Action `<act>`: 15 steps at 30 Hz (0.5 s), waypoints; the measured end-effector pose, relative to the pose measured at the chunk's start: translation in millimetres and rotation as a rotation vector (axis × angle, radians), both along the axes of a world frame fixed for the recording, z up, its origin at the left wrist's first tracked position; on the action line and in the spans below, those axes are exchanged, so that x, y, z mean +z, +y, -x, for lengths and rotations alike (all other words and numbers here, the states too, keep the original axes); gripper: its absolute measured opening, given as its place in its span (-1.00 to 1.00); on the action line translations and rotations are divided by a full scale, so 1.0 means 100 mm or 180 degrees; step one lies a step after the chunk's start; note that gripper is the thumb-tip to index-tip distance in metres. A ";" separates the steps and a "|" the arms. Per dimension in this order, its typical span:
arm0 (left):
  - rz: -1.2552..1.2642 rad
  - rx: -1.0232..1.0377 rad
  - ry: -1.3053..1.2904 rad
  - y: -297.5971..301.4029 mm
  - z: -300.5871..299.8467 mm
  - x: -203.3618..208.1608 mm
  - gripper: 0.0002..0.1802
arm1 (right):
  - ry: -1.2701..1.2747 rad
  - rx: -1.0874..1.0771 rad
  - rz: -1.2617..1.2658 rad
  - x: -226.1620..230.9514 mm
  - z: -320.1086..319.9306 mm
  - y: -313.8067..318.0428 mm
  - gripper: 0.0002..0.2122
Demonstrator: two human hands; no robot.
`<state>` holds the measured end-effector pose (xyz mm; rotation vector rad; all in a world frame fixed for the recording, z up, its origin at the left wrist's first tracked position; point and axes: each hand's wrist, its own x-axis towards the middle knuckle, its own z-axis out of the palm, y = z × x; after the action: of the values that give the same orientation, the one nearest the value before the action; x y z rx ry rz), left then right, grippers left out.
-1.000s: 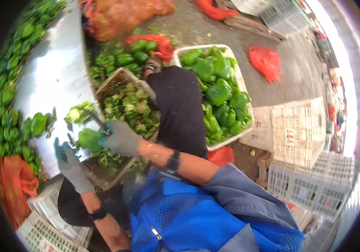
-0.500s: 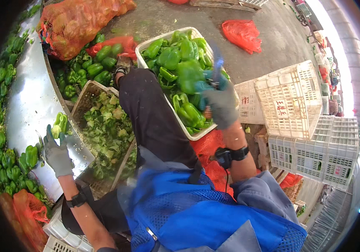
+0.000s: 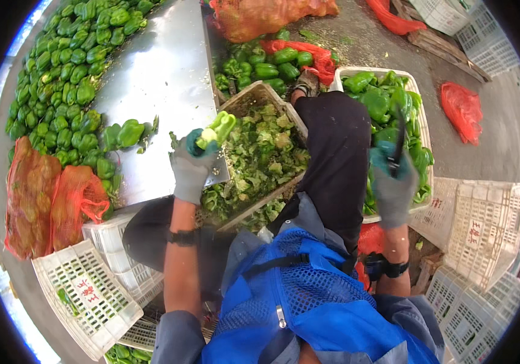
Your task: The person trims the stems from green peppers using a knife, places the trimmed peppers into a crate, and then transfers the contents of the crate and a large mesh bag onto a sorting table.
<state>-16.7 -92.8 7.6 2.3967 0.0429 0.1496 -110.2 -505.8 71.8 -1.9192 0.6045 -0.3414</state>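
My left hand, in a grey glove with teal fingers, is closed around a cut green bell pepper. It is beside the corner of the metal table, at the left edge of a crate full of green and pale pepper trimmings. My right hand, gloved alike, grips a dark-bladed knife pointing away from me. That hand is over the near part of a white crate heaped with green bell peppers. The glove hides most of the knife's handle.
A metal table at left bears a big pile of green peppers. Red mesh sacks stand at its near end. White plastic crates are stacked at right, another at lower left. A red bag lies on the floor.
The view has swung left. My left hand, with the cut pepper, has come in from over the table toward the trimmings crate. My right hand, blurred before, now shows the knife plainly.
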 end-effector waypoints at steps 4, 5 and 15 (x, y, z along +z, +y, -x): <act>0.0627 0.0002 -0.0267 -0.27 0.50 0.24 -0.50 | 0.0065 0.1182 -0.0345 0.17 -0.36 0.98 -0.69; 0.0626 0.0110 -0.0308 -0.29 0.60 0.23 -0.51 | 0.0053 0.1356 -0.0099 -0.01 -0.45 1.18 -0.68; 0.1966 0.0522 0.0292 -0.73 0.96 0.27 -0.37 | -0.0271 0.1633 -0.0165 -0.31 -0.46 1.86 -0.69</act>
<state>-112.9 -166.2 34.7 1.7798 0.2867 0.0855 -64.3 -319.5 40.8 -1.9200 0.0521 -0.0758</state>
